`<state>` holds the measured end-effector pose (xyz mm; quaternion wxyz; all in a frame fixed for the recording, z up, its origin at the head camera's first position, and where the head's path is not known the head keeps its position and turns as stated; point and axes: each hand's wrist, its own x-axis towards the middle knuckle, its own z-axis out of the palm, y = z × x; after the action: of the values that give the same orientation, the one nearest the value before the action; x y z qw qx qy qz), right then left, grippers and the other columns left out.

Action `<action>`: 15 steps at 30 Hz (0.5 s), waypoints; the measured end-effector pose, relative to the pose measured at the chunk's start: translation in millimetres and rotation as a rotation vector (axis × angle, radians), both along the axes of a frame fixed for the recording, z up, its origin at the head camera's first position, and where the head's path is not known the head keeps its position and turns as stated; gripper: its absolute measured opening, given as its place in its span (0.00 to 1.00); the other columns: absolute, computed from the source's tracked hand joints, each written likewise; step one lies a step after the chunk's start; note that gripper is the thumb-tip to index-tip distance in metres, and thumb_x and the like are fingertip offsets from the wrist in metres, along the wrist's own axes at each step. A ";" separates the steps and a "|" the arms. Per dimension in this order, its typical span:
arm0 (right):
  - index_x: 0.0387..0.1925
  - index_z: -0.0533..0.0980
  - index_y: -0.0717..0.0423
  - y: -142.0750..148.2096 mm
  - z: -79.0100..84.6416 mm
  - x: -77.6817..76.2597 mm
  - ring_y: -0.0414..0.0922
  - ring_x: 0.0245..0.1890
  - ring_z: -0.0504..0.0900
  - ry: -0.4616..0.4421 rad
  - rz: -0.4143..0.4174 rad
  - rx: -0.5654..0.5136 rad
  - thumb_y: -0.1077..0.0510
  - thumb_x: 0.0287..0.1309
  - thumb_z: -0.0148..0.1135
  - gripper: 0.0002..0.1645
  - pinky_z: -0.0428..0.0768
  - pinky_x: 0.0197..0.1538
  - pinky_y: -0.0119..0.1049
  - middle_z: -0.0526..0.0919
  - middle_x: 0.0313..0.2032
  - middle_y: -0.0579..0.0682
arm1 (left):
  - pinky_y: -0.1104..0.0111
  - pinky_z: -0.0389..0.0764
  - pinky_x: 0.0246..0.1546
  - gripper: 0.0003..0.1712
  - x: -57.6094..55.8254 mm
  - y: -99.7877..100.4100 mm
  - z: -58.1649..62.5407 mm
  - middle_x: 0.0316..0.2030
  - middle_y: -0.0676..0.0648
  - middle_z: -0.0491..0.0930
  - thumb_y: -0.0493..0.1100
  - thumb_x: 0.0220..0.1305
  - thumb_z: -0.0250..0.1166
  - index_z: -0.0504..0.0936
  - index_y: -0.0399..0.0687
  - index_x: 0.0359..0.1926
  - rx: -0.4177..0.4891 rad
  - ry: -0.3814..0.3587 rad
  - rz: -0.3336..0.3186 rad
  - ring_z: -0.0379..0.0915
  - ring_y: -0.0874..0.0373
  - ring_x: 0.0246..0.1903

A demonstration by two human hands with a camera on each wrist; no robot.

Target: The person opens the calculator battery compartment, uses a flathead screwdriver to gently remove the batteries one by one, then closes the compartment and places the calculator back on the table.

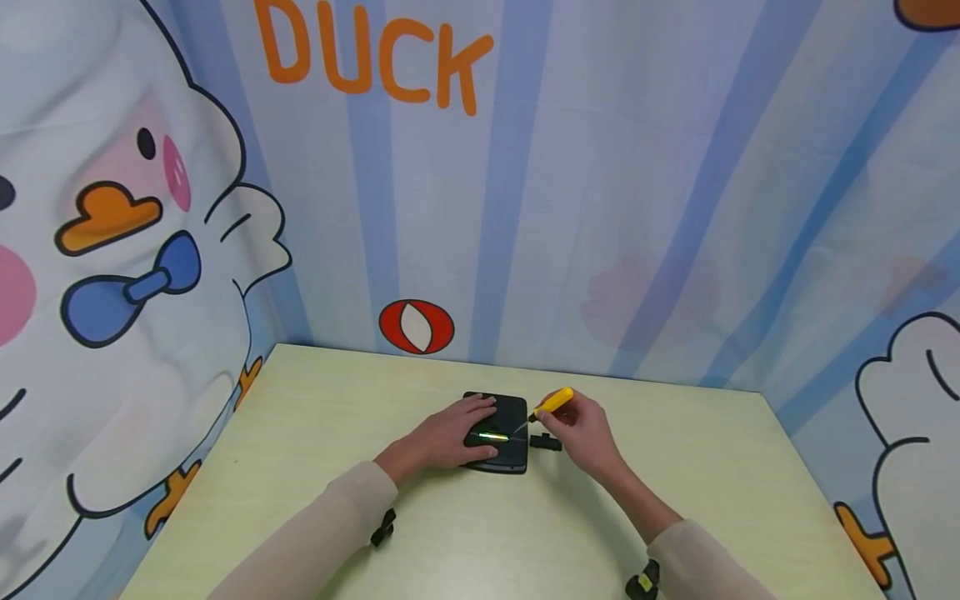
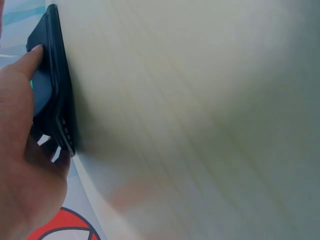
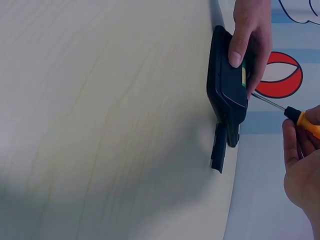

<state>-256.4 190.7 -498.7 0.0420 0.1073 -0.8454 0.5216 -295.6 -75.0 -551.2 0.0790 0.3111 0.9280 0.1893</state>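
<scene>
A flat black device lies on the table, with a shiny green-yellow cylinder, like a battery, in a slot of its upper face. My left hand rests across the device from the left, fingers extended and thumb along the near side. In my right hand is a yellow-handled screwdriver, pinched by the handle. Its thin metal shaft slants down toward the slot's right end; whether the tip touches anything is too small to tell. A small black cover-like piece lies just right of the device.
The pale wooden table has its back edge close behind the device. A blue-and-white striped curtain with cartoon ducks hangs behind and at both sides. Black straps with small mounts sit at the sleeves.
</scene>
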 end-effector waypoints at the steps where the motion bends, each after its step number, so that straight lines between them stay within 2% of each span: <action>1: 0.49 0.82 0.58 -0.7 -0.6 0.0 0.48 0.43 0.86 0.000 -0.001 0.005 0.60 0.69 0.71 0.10 0.85 0.47 0.29 0.87 0.45 0.53 | 0.51 0.62 0.78 0.46 0.0 0.0 -0.1 0.82 0.52 0.57 0.69 0.73 0.61 0.65 0.52 0.82 0.002 -0.001 0.000 0.48 0.51 0.82; 8: 0.48 0.82 0.58 -5.1 -2.9 2.4 0.49 0.44 0.87 0.017 0.000 0.013 0.61 0.69 0.71 0.10 0.86 0.48 0.30 0.87 0.44 0.52 | 0.51 0.62 0.77 0.46 0.2 -0.2 1.7 0.82 0.52 0.58 0.69 0.72 0.62 0.65 0.52 0.81 0.008 -0.007 0.006 0.49 0.51 0.82; 15: 0.44 0.83 0.57 -11.1 -7.5 1.9 0.46 0.41 0.89 0.105 0.017 0.073 0.62 0.66 0.73 0.08 0.88 0.49 0.36 0.88 0.40 0.49 | 0.50 0.63 0.77 0.46 0.7 0.0 3.5 0.82 0.52 0.58 0.69 0.72 0.63 0.66 0.52 0.81 0.010 -0.008 0.006 0.50 0.51 0.82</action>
<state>-254.5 179.7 -506.2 0.0781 0.1433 -0.8595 0.4843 -294.9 -75.0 -547.7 0.0806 0.3081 0.9276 0.1955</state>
